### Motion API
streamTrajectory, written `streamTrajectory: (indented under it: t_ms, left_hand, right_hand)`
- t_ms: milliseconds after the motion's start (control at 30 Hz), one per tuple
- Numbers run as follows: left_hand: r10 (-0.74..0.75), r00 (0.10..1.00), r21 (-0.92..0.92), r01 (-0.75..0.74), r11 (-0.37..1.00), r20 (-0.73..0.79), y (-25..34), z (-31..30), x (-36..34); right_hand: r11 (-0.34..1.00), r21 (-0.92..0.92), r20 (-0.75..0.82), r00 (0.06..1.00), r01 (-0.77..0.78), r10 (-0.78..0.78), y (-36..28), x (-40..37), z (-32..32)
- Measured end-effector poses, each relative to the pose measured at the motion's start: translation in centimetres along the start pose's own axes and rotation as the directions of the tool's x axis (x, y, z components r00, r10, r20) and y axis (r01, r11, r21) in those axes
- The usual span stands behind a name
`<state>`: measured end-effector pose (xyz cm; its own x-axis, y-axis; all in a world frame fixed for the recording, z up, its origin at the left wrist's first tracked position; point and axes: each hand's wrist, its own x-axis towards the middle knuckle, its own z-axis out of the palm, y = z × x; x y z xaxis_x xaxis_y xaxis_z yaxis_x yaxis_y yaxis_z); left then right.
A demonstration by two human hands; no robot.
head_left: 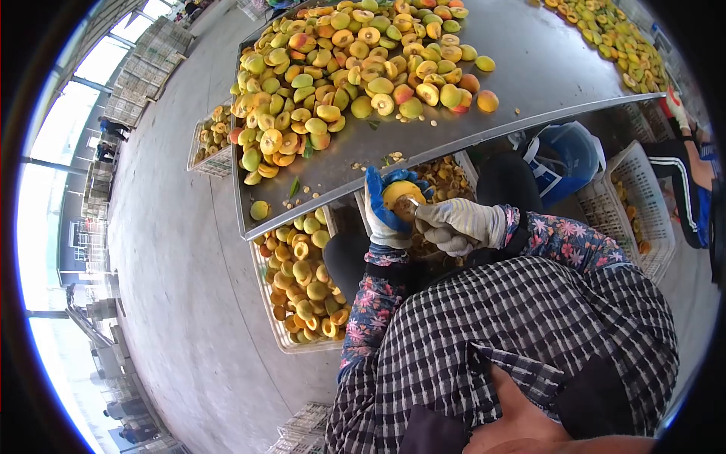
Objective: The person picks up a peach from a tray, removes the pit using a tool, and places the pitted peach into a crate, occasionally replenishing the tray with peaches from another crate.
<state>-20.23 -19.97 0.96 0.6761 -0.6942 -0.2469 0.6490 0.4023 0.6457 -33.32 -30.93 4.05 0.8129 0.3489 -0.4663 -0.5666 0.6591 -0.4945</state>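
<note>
My left hand (388,210), in a blue and white glove, is closed round a yellow peach half (403,194) with its cut side turned to my right hand. My right hand (459,225), in a whitish-grey glove, grips a small metal tool (413,202). Its tip meets the cut face near the brown centre; the rest is hidden in my fist, so its exact kind does not show. Just past my hands is the metal table (446,140), bearing a heap of peach halves (355,60). Below my hands, a crate holds brownish pits and scraps (448,178).
A white crate of peach halves (302,284) stands on the floor at left, another crate (212,144) beyond it. To the right are a blue bucket (567,163), a white crate (643,204) and a co-worker's gloved hand (675,107). The table's raised edge (333,193) runs before me.
</note>
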Motion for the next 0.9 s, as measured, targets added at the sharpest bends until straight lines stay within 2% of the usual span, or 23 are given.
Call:
streamTrajectory:
  t_ms: [33,100,133,200,233,267,300,333,367,467,500,533,600,633,700,733,767,833,900]
  left_hand:
    - [-0.013,1.000,-0.006,0.013,1.000,-0.009,-0.1,0.0,0.1]
    - [-0.063,0.996,-0.068,0.059,0.996,-0.060,-0.3,0.3,0.3]
    - [-0.072,0.997,-0.109,0.073,0.991,0.013,-0.5,0.0,0.7]
    - [-0.010,1.000,0.073,0.010,0.997,-0.005,-0.9,-1.1,1.5]
    - [-0.002,0.999,0.151,-0.005,0.989,0.045,-0.9,-1.5,2.0]
    - [0.171,0.981,0.375,-0.191,0.907,0.087,-1.1,-2.0,1.9]
    - [0.370,0.920,0.457,-0.388,0.800,0.132,-2.1,-2.3,2.1]
    - [0.537,0.819,0.523,-0.554,0.648,0.202,-2.7,-2.6,2.5]
    - [0.247,0.969,0.363,-0.235,0.901,0.015,-2.7,-3.3,3.1]
    - [0.296,0.954,0.297,-0.272,0.915,-0.038,-2.6,-1.8,1.8]
    - [0.227,0.972,0.208,-0.209,0.956,-0.067,-3.1,-2.6,2.4]
    - [0.078,0.996,0.095,-0.073,0.993,-0.051,-2.1,-0.9,1.2]
    - [-0.133,0.991,-0.122,0.131,0.984,-0.009,-1.2,-0.2,0.9]
    - [-0.223,0.974,-0.108,0.225,0.968,0.034,-1.3,-1.1,1.3]
    - [-0.200,0.979,-0.032,0.201,0.979,0.032,-1.4,-1.4,1.5]
    - [-0.167,0.986,0.027,0.166,0.986,0.025,-1.4,-1.3,1.4]
    - [-0.034,0.998,0.203,0.023,0.979,0.052,-1.5,-1.4,1.4]
    - [0.210,0.962,0.512,-0.270,0.815,0.174,-2.0,-2.4,1.6]
    - [0.080,0.997,0.294,-0.082,0.952,0.019,-2.1,-4.0,2.1]
  right_hand:
    - [1.000,0.011,-0.002,1.000,0.003,-0.003,0.0,0.0,0.1]
    - [0.953,-0.288,-0.124,0.983,0.094,-0.135,0.3,-0.3,0.7]
    - [0.892,-0.437,-0.154,0.967,0.116,-0.202,0.3,-0.1,1.3]
    - [0.845,-0.533,-0.191,0.966,0.046,-0.173,0.0,0.1,0.9]
    - [0.857,-0.513,-0.199,0.964,0.050,-0.175,0.2,0.2,0.9]
    - [0.869,-0.494,-0.183,0.972,0.039,-0.148,0.3,0.1,0.5]
    - [0.901,-0.433,-0.205,0.970,0.031,-0.131,0.4,-0.1,0.7]
    - [0.930,-0.367,-0.233,0.965,0.027,-0.120,0.6,-0.1,0.9]
    - [0.951,-0.308,-0.223,0.971,0.016,-0.089,0.7,0.1,1.1]
    - [0.986,-0.166,-0.196,0.979,0.015,-0.048,0.8,-0.6,0.8]
    - [0.989,-0.148,-0.175,0.983,0.026,-0.052,1.0,-0.4,0.6]
    - [0.991,-0.129,-0.153,0.987,0.038,-0.058,1.1,-0.4,0.3]
    - [0.973,-0.228,-0.182,0.981,0.031,-0.074,1.0,-0.5,0.4]
    - [0.956,-0.292,-0.195,0.977,0.025,-0.085,0.9,-0.4,0.6]
    - [0.877,-0.479,-0.221,0.963,0.033,-0.157,1.1,-0.2,0.7]
    - [0.892,-0.451,-0.214,0.967,0.028,-0.138,1.1,-0.2,0.5]
    - [0.907,-0.420,-0.206,0.971,0.022,-0.119,1.1,-0.3,0.4]
    - [0.953,-0.304,-0.200,0.978,-0.008,-0.055,1.0,-0.5,0.5]
    - [0.967,-0.254,-0.184,0.982,-0.013,-0.035,0.6,-1.5,1.5]
